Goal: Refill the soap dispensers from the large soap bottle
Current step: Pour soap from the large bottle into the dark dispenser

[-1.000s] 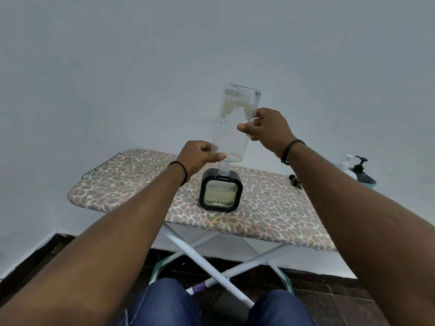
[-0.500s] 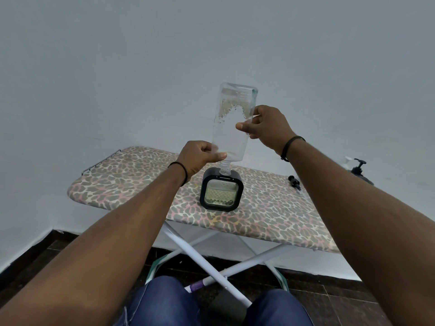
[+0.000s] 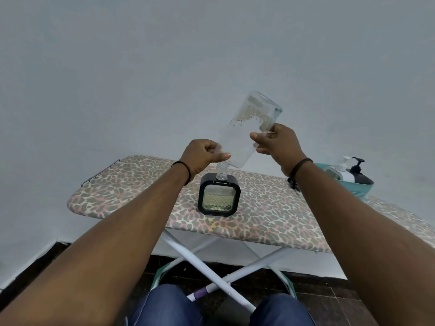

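You hold the bottle upside down and tilted, its base up and to the right, its threaded neck pointing down into the top opening of the dispenser. The neck sits at or just inside that opening; whether it touches the rim cannot be told. The bottle is clear and nearly empty, with a patchy yellowish residue clinging near its raised base. No stream of soap is discernible.

Your left hand is closed on the bottle's lower end near the shoulder, thumb extended along its front. Your right hand pinches the upper body of the bottle between thumb and fingers. Each wrist carries a dark band.

The dispenser is a square black-framed unit with a clear front window showing yellowish liquid to roughly two thirds of its height. It stands upright on the ironing board, near the middle of the leopard-print cover.

To the right, partly behind your right forearm, a teal basket rests on the board. In it stand a white pump bottle and a dark pump bottle, side by side. A small black item lies on the cover just beside your right wrist; its identity cannot be determined.

The board's white crossed legs stand on a dark tiled floor, against a plain pale wall. Your knees in blue denim show at the bottom edge.
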